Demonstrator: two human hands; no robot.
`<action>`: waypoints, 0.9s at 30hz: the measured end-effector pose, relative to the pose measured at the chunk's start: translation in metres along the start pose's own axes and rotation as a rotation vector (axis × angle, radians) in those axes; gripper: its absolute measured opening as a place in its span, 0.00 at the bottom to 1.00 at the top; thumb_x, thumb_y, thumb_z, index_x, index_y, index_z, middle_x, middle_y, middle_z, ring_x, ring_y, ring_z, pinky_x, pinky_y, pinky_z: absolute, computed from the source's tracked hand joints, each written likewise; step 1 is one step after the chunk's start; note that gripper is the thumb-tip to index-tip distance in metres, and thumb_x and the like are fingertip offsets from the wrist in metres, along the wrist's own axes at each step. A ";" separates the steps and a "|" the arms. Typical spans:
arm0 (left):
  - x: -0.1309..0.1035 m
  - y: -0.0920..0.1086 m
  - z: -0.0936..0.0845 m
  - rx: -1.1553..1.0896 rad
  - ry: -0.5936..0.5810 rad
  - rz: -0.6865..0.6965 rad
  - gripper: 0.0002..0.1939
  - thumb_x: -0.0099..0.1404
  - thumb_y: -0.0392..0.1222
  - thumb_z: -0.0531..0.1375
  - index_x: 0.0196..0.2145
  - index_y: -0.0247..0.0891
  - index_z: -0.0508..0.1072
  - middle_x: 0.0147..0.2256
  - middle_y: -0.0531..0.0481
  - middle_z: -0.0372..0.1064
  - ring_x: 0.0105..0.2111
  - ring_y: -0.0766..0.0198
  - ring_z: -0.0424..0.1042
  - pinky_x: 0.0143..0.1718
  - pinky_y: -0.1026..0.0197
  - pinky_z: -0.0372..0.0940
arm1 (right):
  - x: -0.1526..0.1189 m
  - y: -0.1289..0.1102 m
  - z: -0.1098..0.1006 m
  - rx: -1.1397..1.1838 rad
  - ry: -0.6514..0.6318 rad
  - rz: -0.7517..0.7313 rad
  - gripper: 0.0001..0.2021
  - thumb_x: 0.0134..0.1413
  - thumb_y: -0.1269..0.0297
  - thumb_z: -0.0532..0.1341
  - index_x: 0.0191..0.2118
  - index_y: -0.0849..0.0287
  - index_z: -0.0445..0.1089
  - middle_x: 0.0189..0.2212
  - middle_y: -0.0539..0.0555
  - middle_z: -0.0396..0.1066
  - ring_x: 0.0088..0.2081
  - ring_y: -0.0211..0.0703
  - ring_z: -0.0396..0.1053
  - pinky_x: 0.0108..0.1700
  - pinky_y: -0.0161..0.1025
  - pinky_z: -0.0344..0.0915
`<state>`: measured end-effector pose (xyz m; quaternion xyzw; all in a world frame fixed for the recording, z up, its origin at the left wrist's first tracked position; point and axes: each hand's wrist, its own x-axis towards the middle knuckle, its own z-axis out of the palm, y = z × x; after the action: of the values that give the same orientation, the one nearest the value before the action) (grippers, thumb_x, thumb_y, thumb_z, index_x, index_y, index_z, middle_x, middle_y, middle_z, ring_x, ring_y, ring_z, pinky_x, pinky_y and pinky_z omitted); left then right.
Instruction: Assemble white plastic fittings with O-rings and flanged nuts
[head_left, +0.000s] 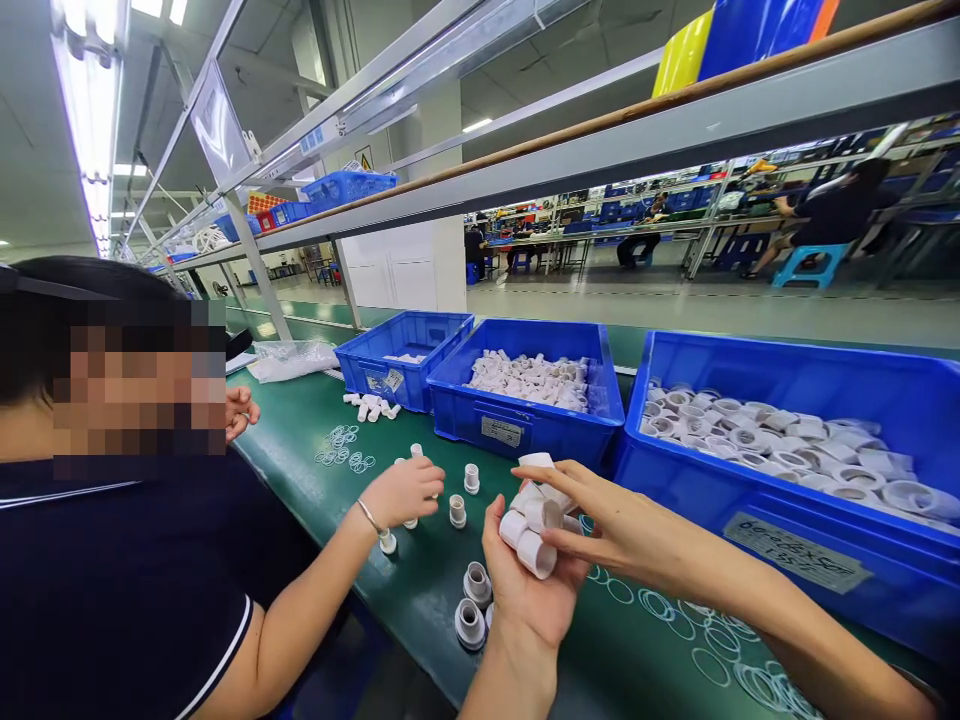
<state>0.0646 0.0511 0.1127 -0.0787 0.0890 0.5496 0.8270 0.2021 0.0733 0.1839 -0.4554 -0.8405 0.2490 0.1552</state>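
My left hand [525, 580] is cupped palm up over the green table's front edge, holding several short white plastic fittings [534, 525]. My right hand [600, 520] reaches in from the right, its fingers apart and touching the top of that pile. Just below my left hand stand two grey-white fittings [472, 605] upright on the green mat [420, 590]. Thin clear rings [697, 640] lie flat on the mat under my right forearm.
A co-worker in a dark shirt sits at left, a hand [405, 490] on small white fittings. Three blue bins stand behind: a nearly empty one [405, 355], one with white parts [532, 400], one with larger caps [787, 450]. More rings [341, 445] lie further left.
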 end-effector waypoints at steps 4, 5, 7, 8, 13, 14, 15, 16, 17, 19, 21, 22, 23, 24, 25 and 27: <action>-0.007 0.002 0.004 -0.040 -0.031 0.002 0.21 0.65 0.51 0.60 0.49 0.32 0.75 0.46 0.38 0.75 0.46 0.51 0.75 0.51 0.46 0.70 | 0.004 0.001 -0.009 0.130 0.117 -0.034 0.28 0.64 0.45 0.59 0.67 0.38 0.55 0.57 0.54 0.68 0.51 0.54 0.71 0.49 0.46 0.72; -0.009 0.004 0.006 -0.052 -0.029 0.000 0.21 0.66 0.50 0.60 0.49 0.33 0.75 0.47 0.38 0.75 0.48 0.50 0.74 0.53 0.44 0.69 | 0.006 0.000 -0.011 0.175 0.141 -0.037 0.28 0.64 0.45 0.59 0.66 0.40 0.56 0.56 0.54 0.69 0.51 0.54 0.72 0.48 0.45 0.73; -0.015 0.008 0.009 -0.081 -0.025 -0.006 0.20 0.66 0.51 0.59 0.49 0.34 0.75 0.46 0.39 0.76 0.50 0.49 0.74 0.57 0.39 0.67 | 0.009 0.001 -0.015 0.260 0.188 -0.025 0.27 0.63 0.46 0.58 0.64 0.43 0.58 0.49 0.54 0.73 0.46 0.52 0.74 0.45 0.44 0.75; -0.019 0.011 0.010 -0.089 -0.023 -0.007 0.20 0.67 0.51 0.59 0.48 0.35 0.76 0.46 0.39 0.77 0.50 0.49 0.74 0.59 0.38 0.66 | 0.012 0.002 -0.016 0.294 0.219 -0.016 0.26 0.62 0.45 0.58 0.63 0.44 0.58 0.45 0.53 0.75 0.43 0.51 0.75 0.42 0.44 0.75; -0.049 0.039 0.020 -0.064 0.008 0.050 0.20 0.68 0.53 0.57 0.50 0.39 0.77 0.47 0.43 0.77 0.50 0.49 0.74 0.60 0.34 0.64 | 0.034 0.022 0.005 0.437 0.262 0.050 0.28 0.61 0.43 0.58 0.61 0.49 0.56 0.32 0.50 0.74 0.32 0.48 0.75 0.31 0.41 0.74; -0.057 0.047 0.020 -0.065 0.028 0.073 0.20 0.68 0.52 0.57 0.51 0.40 0.76 0.48 0.44 0.77 0.52 0.49 0.73 0.61 0.35 0.63 | 0.040 0.030 0.017 0.442 0.225 0.078 0.27 0.62 0.43 0.57 0.60 0.50 0.55 0.29 0.49 0.74 0.30 0.48 0.74 0.27 0.40 0.71; -0.065 0.056 0.019 -0.067 0.055 0.098 0.20 0.68 0.52 0.57 0.51 0.41 0.76 0.49 0.45 0.77 0.53 0.49 0.73 0.62 0.36 0.63 | 0.045 0.039 0.030 0.400 0.183 0.101 0.26 0.63 0.44 0.55 0.59 0.52 0.55 0.26 0.48 0.73 0.27 0.47 0.72 0.25 0.39 0.69; -0.073 0.065 0.017 -0.065 0.084 0.125 0.19 0.67 0.52 0.57 0.51 0.42 0.76 0.50 0.46 0.77 0.55 0.49 0.72 0.62 0.36 0.62 | 0.050 0.048 0.044 0.314 0.148 0.116 0.23 0.65 0.44 0.53 0.57 0.53 0.57 0.23 0.47 0.71 0.25 0.46 0.71 0.24 0.38 0.66; -0.081 0.075 0.012 -0.051 0.109 0.157 0.19 0.67 0.52 0.57 0.51 0.43 0.77 0.50 0.47 0.77 0.56 0.49 0.71 0.63 0.37 0.61 | 0.054 0.057 0.059 0.203 0.124 0.124 0.21 0.65 0.46 0.52 0.55 0.54 0.59 0.22 0.46 0.70 0.24 0.47 0.70 0.25 0.39 0.64; -0.095 0.093 -0.002 0.017 0.120 0.228 0.18 0.68 0.51 0.56 0.49 0.43 0.78 0.52 0.49 0.76 0.59 0.47 0.69 0.64 0.37 0.60 | 0.059 0.072 0.085 -0.010 0.107 0.115 0.16 0.65 0.49 0.53 0.48 0.54 0.64 0.23 0.48 0.70 0.26 0.47 0.70 0.28 0.40 0.62; -0.107 0.110 -0.021 0.118 0.084 0.296 0.17 0.67 0.51 0.56 0.47 0.44 0.79 0.54 0.49 0.75 0.61 0.45 0.67 0.64 0.36 0.59 | 0.061 0.081 0.103 -0.115 0.109 0.092 0.13 0.61 0.52 0.57 0.44 0.54 0.67 0.33 0.52 0.72 0.30 0.49 0.70 0.31 0.42 0.62; -0.111 0.117 -0.031 0.163 0.063 0.326 0.18 0.67 0.51 0.56 0.47 0.44 0.80 0.54 0.50 0.74 0.61 0.45 0.66 0.64 0.35 0.59 | 0.061 0.085 0.108 -0.127 0.105 0.078 0.12 0.59 0.54 0.58 0.43 0.55 0.68 0.38 0.55 0.71 0.32 0.49 0.70 0.32 0.43 0.63; -0.115 0.123 -0.040 0.199 0.048 0.347 0.18 0.67 0.52 0.57 0.48 0.44 0.80 0.55 0.50 0.73 0.61 0.45 0.66 0.64 0.35 0.59 | 0.060 0.087 0.111 -0.140 0.097 0.059 0.11 0.59 0.56 0.57 0.44 0.55 0.68 0.42 0.56 0.70 0.33 0.48 0.70 0.34 0.43 0.63; -0.118 0.128 -0.049 0.221 0.037 0.357 0.19 0.67 0.53 0.57 0.48 0.45 0.80 0.56 0.50 0.73 0.61 0.45 0.66 0.64 0.36 0.59 | 0.060 0.088 0.112 -0.150 0.085 0.040 0.12 0.58 0.58 0.57 0.45 0.55 0.68 0.44 0.57 0.68 0.34 0.48 0.70 0.35 0.44 0.64; -0.120 0.131 -0.056 0.235 0.023 0.359 0.19 0.67 0.54 0.57 0.49 0.45 0.80 0.56 0.50 0.72 0.61 0.46 0.67 0.64 0.37 0.59 | 0.060 0.089 0.111 -0.157 0.069 0.022 0.13 0.58 0.61 0.56 0.47 0.55 0.69 0.44 0.56 0.67 0.34 0.47 0.69 0.36 0.44 0.64; -0.123 0.134 -0.067 0.240 -0.001 0.336 0.20 0.67 0.54 0.57 0.49 0.46 0.80 0.57 0.49 0.72 0.60 0.46 0.67 0.64 0.38 0.60 | 0.063 0.088 0.103 -0.145 0.035 0.004 0.16 0.58 0.63 0.55 0.51 0.54 0.70 0.42 0.55 0.66 0.34 0.45 0.69 0.37 0.43 0.66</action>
<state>-0.1103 -0.0230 0.0724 0.0365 0.1653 0.6654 0.7270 0.1789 0.1390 0.0514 -0.4713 -0.8527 0.1797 0.1358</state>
